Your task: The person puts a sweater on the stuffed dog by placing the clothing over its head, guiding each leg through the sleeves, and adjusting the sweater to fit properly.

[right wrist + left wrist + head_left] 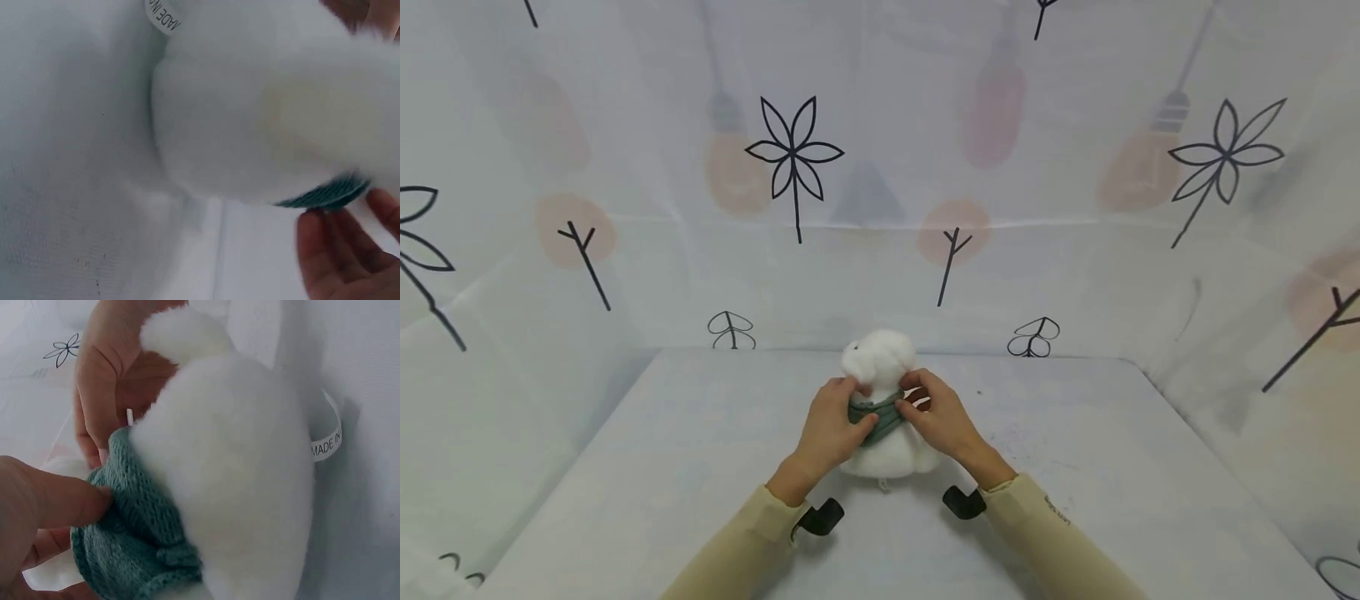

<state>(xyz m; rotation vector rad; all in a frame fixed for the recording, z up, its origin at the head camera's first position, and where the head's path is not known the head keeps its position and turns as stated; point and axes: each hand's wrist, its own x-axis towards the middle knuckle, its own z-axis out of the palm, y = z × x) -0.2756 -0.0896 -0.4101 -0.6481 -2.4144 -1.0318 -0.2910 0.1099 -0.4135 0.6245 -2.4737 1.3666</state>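
Note:
A white fluffy plush toy (887,454) sits upright on the white table, a green knitted scarf (886,421) around its neck. From the left side, my left hand (827,425) pinches the scarf, its thumb pressed on the knit at the front. My right hand (946,417) is at the opposite side of the neck, thumb and fingers pinching the scarf's edge. In the left wrist view the knit (134,519) looks folded and bunched beside the toy's white body (237,462). Only a strip of the scarf (334,192) shows in the right wrist view.
A printed tag (328,440) sticks out from the toy's base. Black wrist mounts (822,517) hang under both sleeves. Behind the white table (700,450) stands a cloth backdrop (880,250) with plant drawings.

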